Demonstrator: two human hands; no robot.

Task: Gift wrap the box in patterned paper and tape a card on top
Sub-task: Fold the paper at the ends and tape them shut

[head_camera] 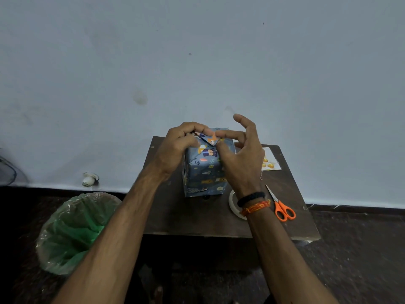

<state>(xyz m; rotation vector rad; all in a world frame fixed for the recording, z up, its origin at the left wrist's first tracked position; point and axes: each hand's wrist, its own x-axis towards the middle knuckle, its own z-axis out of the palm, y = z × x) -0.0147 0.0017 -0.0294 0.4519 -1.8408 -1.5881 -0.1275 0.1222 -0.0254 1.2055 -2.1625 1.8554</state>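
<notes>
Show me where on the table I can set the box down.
Bare table lies in front of the box, toward the near edge and left of the tape roll. The right side is crowded: tape roll, scissors, card. Both hands, left and right, cover the box top.

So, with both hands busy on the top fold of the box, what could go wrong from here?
1. The triangular flap shows no tape; if the right hand lets go to fetch the tape roll, which lies partly hidden under that wrist, the fold may spring open.
2. The box stands tall on the small table; pressure from the left hand might tip it.
</notes>
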